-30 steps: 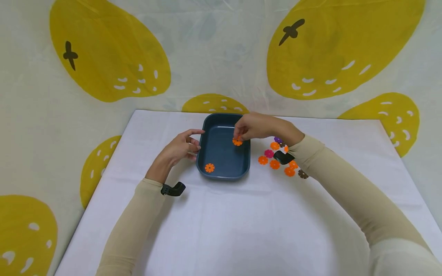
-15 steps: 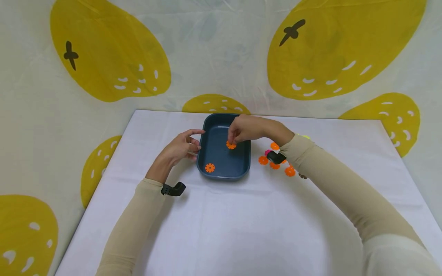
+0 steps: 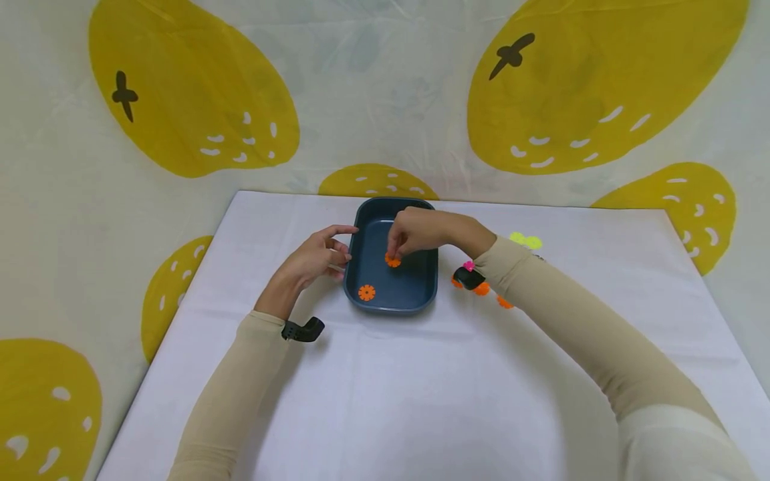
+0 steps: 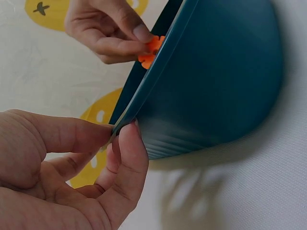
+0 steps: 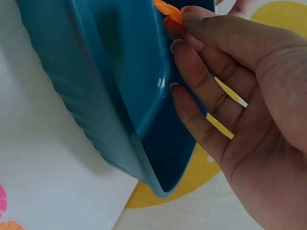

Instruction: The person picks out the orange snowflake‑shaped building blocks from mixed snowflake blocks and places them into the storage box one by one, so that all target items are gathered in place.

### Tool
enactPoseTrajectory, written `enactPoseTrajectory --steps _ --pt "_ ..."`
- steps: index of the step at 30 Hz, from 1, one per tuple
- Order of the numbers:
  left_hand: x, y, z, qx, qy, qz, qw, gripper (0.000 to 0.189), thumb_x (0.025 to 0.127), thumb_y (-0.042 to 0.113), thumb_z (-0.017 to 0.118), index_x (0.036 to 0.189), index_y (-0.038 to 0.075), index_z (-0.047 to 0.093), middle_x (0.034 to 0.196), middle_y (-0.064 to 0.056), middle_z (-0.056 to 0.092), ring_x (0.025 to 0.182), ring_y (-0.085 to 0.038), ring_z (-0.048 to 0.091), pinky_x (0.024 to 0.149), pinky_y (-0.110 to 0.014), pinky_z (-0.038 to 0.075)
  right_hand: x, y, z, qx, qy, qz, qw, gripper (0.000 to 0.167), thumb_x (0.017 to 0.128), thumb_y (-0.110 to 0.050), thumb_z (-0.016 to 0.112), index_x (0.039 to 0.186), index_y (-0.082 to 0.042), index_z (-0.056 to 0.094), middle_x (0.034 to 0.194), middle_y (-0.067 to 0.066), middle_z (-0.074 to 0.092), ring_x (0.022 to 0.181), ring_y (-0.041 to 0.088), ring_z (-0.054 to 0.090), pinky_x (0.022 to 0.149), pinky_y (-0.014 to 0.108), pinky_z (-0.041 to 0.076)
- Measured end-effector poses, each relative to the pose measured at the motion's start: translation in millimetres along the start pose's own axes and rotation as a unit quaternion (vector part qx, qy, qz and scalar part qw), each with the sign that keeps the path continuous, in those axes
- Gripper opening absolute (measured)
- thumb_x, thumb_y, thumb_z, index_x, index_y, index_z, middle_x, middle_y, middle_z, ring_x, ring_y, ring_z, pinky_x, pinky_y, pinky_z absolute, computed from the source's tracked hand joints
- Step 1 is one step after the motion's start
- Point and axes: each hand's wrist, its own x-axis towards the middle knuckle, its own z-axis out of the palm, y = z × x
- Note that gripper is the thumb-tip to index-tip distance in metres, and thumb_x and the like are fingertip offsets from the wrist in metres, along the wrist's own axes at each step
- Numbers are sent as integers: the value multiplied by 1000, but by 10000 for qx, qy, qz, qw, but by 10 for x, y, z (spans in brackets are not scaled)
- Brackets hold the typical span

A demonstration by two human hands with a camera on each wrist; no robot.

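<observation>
A dark blue rectangular tray sits on the white table. My left hand pinches its left rim between thumb and fingers. My right hand reaches over the tray and pinches an orange flower-shaped disc just above the tray floor; the same disc shows past the rim in the left wrist view and at my fingertips in the right wrist view. A second orange disc lies in the tray's near left corner.
More flower discs lie on the table right of the tray, partly hidden by my right forearm: orange ones, a pink one and yellow-green ones. A cloth with yellow fruit shapes hangs behind the table.
My right hand has carried the orange disc leftward and lower into the tray. The left hand has stayed on the rim.
</observation>
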Motion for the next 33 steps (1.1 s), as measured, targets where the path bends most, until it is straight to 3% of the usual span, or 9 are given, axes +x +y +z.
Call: enactPoseTrajectory --steps 7,15,33 --pt "10 -5 3 48 9 -15 10000 61 95 -6 56 146 27 51 110 -13 51 94 -28 59 71 -37 60 80 -31 65 -172 -123 -113 9997 16 94 -16 74 109 -12 79 102 -2 76 93 13 67 86 29 57" --pt "14 -8 1 -13 -32 59 10000 60 95 -5 57 146 25 51 108 -12 51 91 -27 59 69 -37 60 142 -39 119 -203 -523 -251 9981 27 94 -12 72 121 -13 76 119 2 72 106 17 65 95 34 54" --pt "23 -21 -11 -26 -29 34 10000 59 96 -5 57 146 26 51 109 -12 51 92 -28 58 68 -35 59 188 -91 197 -163 -1004 41 9948 41 97 -13 70 137 -16 66 138 0 63 112 19 62 103 36 50"
